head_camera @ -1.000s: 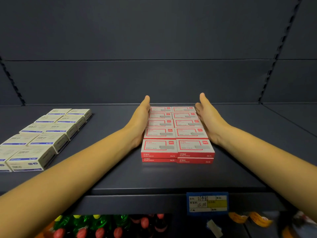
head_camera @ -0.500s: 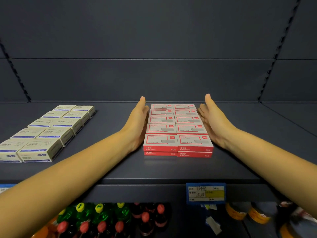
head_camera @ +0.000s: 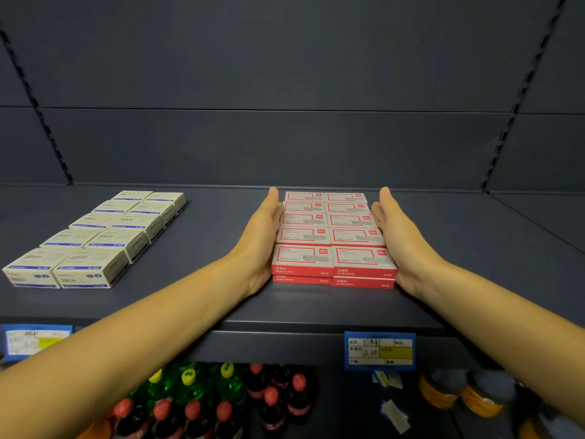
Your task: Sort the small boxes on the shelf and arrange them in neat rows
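Note:
Several small red boxes [head_camera: 332, 236] stand in two straight columns, stacked two high, on the middle of the dark shelf [head_camera: 202, 299]. My left hand [head_camera: 261, 239] lies flat against the left side of the block, fingers straight and pointing to the back wall. My right hand [head_camera: 400, 236] presses flat against the right side in the same way. Several cream boxes with blue print [head_camera: 95, 239] sit in two columns at the left of the shelf, untouched.
The shelf's back panel rises right behind the red boxes. A blue price tag [head_camera: 380, 350] hangs on the shelf's front edge, another [head_camera: 34, 342] at the far left. Bottles with red and yellow caps [head_camera: 221, 400] stand on the shelf below.
Both hands stayed flat along the sides of the red block and closed in against it. The view has shifted a little, so the boxes appear higher in the frame.

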Demonstrator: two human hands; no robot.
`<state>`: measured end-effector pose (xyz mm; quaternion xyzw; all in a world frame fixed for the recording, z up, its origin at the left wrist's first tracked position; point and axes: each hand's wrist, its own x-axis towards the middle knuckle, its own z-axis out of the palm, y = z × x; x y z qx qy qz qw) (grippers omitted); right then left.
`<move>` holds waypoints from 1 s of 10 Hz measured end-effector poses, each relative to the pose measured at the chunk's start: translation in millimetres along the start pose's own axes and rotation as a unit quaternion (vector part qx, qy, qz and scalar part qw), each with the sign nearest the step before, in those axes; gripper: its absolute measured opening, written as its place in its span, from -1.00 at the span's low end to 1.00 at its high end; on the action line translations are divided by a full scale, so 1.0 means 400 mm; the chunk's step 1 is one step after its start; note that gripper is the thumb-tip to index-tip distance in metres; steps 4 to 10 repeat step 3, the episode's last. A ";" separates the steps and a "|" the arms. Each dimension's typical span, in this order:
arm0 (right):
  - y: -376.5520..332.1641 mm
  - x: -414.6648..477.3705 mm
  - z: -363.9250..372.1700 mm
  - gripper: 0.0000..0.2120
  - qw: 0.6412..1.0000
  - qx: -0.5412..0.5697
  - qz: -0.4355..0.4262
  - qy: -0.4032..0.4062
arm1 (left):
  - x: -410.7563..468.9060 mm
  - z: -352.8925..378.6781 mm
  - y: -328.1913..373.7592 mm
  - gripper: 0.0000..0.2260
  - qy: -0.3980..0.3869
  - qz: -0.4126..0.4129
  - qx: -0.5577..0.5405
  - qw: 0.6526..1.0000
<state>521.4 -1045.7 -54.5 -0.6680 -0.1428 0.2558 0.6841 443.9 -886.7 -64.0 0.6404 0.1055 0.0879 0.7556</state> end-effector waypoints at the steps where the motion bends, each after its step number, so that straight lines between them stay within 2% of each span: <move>1: 0.000 -0.003 -0.003 -0.61 1.000 0.002 -0.013 -0.013 | -0.019 -0.007 0.016 -0.50 -0.011 -0.006 0.007 1.000; 2: -0.004 -0.011 -0.007 -0.65 0.999 -0.036 -0.021 -0.017 | -0.040 -0.017 0.029 -0.48 -0.016 -0.004 0.039 0.999; 3: -0.009 -0.018 -0.022 -0.66 0.997 -0.070 -0.023 -0.023 | -0.049 -0.045 0.037 -0.66 0.039 0.050 0.064 0.996; 10: -0.009 -0.018 -0.022 -0.66 0.997 -0.070 -0.023 -0.023 | -0.049 -0.045 0.037 -0.66 0.039 0.050 0.064 0.996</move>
